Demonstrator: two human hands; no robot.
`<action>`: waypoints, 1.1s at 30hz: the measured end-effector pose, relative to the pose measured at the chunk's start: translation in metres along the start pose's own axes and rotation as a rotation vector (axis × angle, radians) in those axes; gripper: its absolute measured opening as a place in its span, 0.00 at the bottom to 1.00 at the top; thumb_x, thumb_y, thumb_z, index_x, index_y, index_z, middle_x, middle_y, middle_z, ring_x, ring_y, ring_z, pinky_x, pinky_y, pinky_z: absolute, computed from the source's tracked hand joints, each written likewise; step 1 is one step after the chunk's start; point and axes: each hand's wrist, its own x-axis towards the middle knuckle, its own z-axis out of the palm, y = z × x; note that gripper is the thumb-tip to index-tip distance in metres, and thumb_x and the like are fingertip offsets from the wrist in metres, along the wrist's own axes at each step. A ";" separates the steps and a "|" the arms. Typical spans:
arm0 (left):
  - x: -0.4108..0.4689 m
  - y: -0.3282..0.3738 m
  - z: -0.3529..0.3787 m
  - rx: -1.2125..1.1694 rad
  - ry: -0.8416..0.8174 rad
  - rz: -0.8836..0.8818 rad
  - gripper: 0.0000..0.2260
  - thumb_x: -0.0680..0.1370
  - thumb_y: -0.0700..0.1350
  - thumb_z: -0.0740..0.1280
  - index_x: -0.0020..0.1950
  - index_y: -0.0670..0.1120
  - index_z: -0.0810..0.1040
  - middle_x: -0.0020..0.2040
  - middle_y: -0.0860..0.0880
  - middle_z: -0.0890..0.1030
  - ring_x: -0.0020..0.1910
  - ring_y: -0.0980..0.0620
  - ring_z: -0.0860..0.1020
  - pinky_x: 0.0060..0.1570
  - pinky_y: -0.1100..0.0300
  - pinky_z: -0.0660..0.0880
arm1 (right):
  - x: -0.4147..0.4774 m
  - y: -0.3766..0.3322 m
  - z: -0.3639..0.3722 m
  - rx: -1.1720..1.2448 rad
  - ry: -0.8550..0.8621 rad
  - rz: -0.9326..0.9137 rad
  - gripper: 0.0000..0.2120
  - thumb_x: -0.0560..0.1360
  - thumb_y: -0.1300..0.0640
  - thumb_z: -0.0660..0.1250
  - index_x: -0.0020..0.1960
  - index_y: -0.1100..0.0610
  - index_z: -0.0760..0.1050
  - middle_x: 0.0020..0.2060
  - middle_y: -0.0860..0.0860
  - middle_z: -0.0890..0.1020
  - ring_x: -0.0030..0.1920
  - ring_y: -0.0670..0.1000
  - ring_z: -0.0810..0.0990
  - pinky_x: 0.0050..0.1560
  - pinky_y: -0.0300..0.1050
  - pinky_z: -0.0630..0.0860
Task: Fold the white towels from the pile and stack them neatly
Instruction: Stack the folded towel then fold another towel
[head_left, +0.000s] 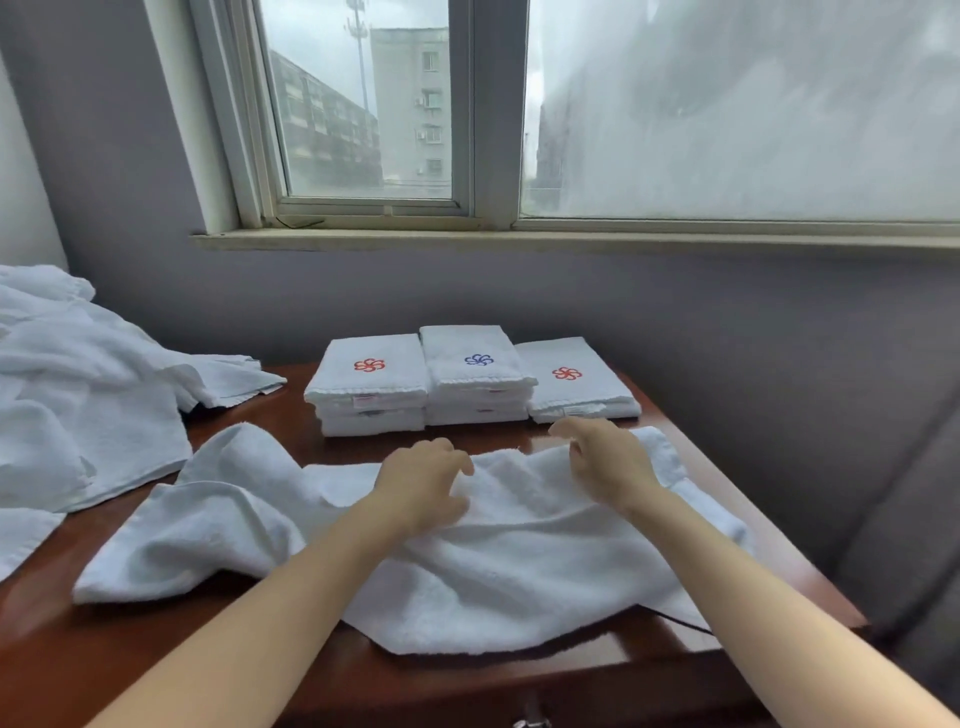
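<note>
Our left hand (423, 486) bunches the crumpled towel (519, 571) lying mid-worktop (104, 649). We cannot tell whether our right hand (608, 462) pinches its far edge. Pulled unevenly, it may fold crooked or nudge the stacks (475, 374) just beyond.

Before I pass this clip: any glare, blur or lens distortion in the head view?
Head view: soft daylight from the aluminium-framed window, no hard shadows; mild sheen on the glossy reddish-brown wooden table; the wide lens bows the pale sill; the unfolded white terry towel looks slightly soft, logos on the folded white towel stacks stay crisp.
</note>
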 end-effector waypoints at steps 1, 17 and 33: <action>0.005 0.005 0.004 -0.024 0.003 0.013 0.18 0.78 0.53 0.63 0.68 0.56 0.72 0.66 0.54 0.71 0.64 0.51 0.71 0.56 0.56 0.69 | 0.003 0.009 0.002 -0.020 -0.024 0.033 0.23 0.77 0.64 0.55 0.67 0.47 0.75 0.63 0.50 0.79 0.63 0.54 0.76 0.58 0.47 0.72; 0.057 0.057 0.009 -0.230 0.266 0.076 0.08 0.82 0.51 0.57 0.49 0.49 0.71 0.47 0.49 0.81 0.43 0.45 0.77 0.39 0.54 0.68 | 0.008 0.065 -0.023 0.154 -0.305 0.035 0.16 0.64 0.52 0.69 0.52 0.49 0.78 0.46 0.45 0.80 0.51 0.49 0.77 0.48 0.44 0.76; 0.082 0.058 -0.004 -0.487 0.544 -0.086 0.09 0.84 0.50 0.52 0.48 0.48 0.66 0.35 0.53 0.74 0.35 0.46 0.74 0.34 0.53 0.66 | 0.055 0.079 -0.046 1.040 0.189 0.503 0.07 0.81 0.56 0.58 0.46 0.52 0.72 0.45 0.51 0.79 0.40 0.54 0.85 0.34 0.47 0.80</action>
